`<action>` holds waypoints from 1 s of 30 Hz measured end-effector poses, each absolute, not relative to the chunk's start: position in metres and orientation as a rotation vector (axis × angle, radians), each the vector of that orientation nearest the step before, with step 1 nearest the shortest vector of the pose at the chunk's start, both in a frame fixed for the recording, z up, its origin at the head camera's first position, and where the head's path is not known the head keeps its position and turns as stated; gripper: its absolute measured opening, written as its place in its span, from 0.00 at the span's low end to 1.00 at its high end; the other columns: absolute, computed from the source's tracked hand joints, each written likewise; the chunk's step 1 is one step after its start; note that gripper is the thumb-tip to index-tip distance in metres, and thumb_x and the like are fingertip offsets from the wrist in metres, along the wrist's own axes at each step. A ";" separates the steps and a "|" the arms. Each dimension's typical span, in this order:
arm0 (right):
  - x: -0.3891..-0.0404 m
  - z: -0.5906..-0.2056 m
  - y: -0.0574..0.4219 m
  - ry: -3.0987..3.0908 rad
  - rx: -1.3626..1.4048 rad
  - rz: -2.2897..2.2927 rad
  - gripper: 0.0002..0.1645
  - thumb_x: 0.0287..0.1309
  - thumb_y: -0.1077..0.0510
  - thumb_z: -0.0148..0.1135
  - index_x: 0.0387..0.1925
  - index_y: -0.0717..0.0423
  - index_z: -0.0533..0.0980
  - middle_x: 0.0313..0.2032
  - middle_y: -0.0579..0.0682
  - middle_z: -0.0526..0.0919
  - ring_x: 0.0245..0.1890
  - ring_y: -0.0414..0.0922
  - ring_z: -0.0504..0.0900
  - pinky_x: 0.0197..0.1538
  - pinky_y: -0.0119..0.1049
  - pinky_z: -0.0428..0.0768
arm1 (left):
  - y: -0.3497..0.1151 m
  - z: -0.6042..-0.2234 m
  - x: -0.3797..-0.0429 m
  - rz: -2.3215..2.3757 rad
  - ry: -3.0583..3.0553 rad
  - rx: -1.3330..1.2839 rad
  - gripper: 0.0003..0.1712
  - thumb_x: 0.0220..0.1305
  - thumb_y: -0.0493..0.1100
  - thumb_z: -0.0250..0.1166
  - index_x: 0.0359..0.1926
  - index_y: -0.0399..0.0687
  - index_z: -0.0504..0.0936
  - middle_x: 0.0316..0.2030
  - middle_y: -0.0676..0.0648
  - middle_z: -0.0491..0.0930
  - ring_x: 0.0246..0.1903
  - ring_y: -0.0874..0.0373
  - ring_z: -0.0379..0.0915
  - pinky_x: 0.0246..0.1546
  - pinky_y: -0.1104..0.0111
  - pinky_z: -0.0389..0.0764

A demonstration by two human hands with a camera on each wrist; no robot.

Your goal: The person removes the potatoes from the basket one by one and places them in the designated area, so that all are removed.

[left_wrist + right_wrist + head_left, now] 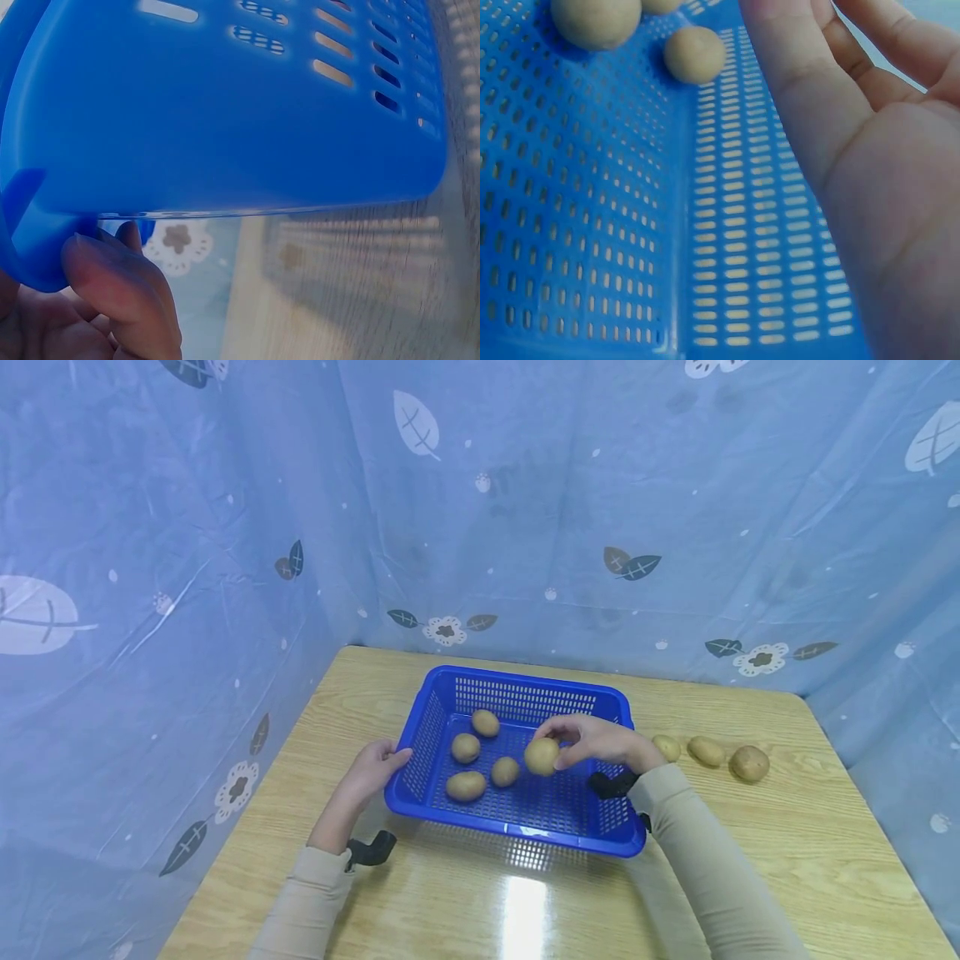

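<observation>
A blue plastic basket (517, 842) with slotted walls stands on the wooden table. My left hand (372, 768) grips its left rim; in the left wrist view, the fingers (124, 289) curl at the basket's corner (45, 255). Over the inside of the basket, my right hand (596, 741) holds a round yellowish potato (541, 757) between thumb and fingers. Several potatoes lie on the basket floor, among them an oblong one (466, 786) and a smaller one (505, 772). The held potato is outside the right wrist view, where the thumb (802, 82) shows above the slotted wall.
Right of the basket, three potatoes lie in a row on the table (817, 827): a pale one (667, 747) partly behind the right wrist, an oblong one (707, 751) and a browner one (749, 763). A blue patterned curtain (525, 527) hangs behind and at both sides.
</observation>
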State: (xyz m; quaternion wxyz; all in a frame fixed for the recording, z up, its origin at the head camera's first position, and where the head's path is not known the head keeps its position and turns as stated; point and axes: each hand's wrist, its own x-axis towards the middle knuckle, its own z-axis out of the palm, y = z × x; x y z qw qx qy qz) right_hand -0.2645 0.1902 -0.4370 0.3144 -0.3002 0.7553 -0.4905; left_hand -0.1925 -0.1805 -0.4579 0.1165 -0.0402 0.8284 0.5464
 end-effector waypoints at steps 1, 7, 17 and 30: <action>-0.265 -0.436 0.192 1.990 -0.791 -1.308 0.27 0.48 0.62 0.68 0.53 0.59 0.73 0.49 0.52 0.77 0.52 0.49 0.75 0.51 0.42 0.76 | -0.180 -0.458 -0.193 1.601 2.426 -0.123 0.21 0.72 0.46 0.50 0.50 0.29 0.72 0.39 0.35 0.82 0.34 0.53 0.81 0.36 0.65 0.82; -0.264 -0.432 0.203 2.000 -0.799 -1.376 0.28 0.50 0.63 0.67 0.54 0.62 0.71 0.51 0.52 0.76 0.53 0.45 0.75 0.54 0.38 0.75 | -0.181 -0.457 -0.192 1.597 2.435 -0.108 0.21 0.72 0.46 0.50 0.51 0.29 0.72 0.40 0.34 0.81 0.36 0.51 0.82 0.37 0.64 0.82; -0.258 -0.426 0.221 2.009 -0.795 -1.489 0.26 0.53 0.64 0.65 0.54 0.64 0.70 0.51 0.49 0.77 0.52 0.41 0.76 0.53 0.36 0.76 | -0.175 -0.439 -0.184 1.596 2.418 -0.087 0.20 0.73 0.42 0.49 0.50 0.25 0.71 0.39 0.31 0.81 0.33 0.50 0.81 0.35 0.65 0.82; -0.255 -0.422 0.254 1.897 -0.827 -1.705 0.23 0.56 0.72 0.57 0.55 0.60 0.69 0.48 0.45 0.78 0.45 0.40 0.78 0.46 0.34 0.79 | -0.181 -0.458 -0.194 1.617 2.401 -0.085 0.21 0.72 0.45 0.50 0.51 0.27 0.73 0.37 0.35 0.82 0.33 0.51 0.82 0.34 0.65 0.83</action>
